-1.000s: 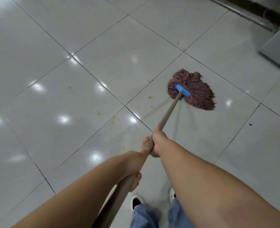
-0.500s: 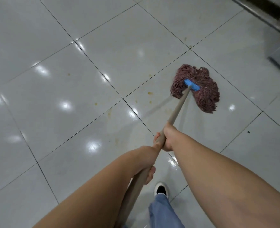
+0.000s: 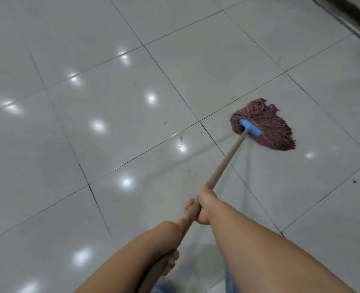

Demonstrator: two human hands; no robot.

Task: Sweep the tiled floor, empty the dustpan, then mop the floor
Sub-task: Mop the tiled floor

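Observation:
A mop with a reddish string head (image 3: 265, 125), a blue clamp (image 3: 250, 127) and a tan wooden handle (image 3: 227, 159) lies with its head flat on the glossy pale tiled floor (image 3: 111, 102), right of centre. My right hand (image 3: 204, 205) grips the handle about halfway down. My left hand (image 3: 170, 256) grips it lower, nearer my body, with the fingers curled under the pole. Small yellowish stains (image 3: 182, 138) mark the tiles left of the mop head.
A dark threshold or wall base (image 3: 348, 20) runs along the top right corner. Dark grout lines cross the floor diagonally. A small dark speck (image 3: 354, 181) lies on a tile at the right. My blue trouser legs show at the bottom edge.
The mop head has slid to the right and a little nearer across the tile, away from the yellowish stains. Both hands kept their grip; my shoes have dropped out of view.

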